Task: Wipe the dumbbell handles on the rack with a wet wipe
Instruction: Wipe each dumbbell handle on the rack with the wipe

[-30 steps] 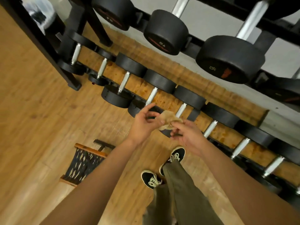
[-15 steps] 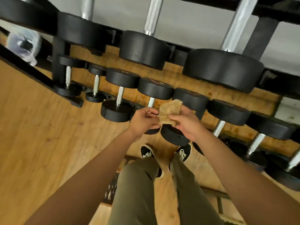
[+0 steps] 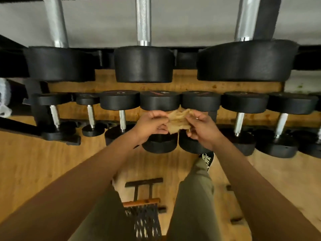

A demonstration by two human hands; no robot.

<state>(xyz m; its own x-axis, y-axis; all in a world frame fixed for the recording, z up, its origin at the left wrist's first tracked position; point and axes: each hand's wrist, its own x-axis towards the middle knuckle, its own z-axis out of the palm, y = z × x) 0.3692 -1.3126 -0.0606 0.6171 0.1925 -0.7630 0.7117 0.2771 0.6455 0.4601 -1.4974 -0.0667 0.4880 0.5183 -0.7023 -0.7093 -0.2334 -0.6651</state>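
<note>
A crumpled tan wet wipe (image 3: pixel 178 120) is held between both hands above the lower row of the rack. My left hand (image 3: pixel 152 124) pinches its left side and my right hand (image 3: pixel 201 126) pinches its right side. Black dumbbells with chrome handles lie across the lower row; bare handles show at the left (image 3: pixel 122 120) and at the right (image 3: pixel 239 121). My hands and the wipe hide the handles of the two middle dumbbells (image 3: pixel 160 142). Bigger dumbbells (image 3: pixel 143 64) with long chrome handles (image 3: pixel 143 21) fill the upper row.
The black rack frame (image 3: pixel 39 108) stands at the left on a wood floor. A small stool with a woven seat (image 3: pixel 145 218) sits between my legs, close behind me. A white plastic bag (image 3: pixel 4 101) hangs at the far left edge.
My view has swung up and closer, squaring onto the rack. Both hands have stayed on the wipe and spread it wider between them.
</note>
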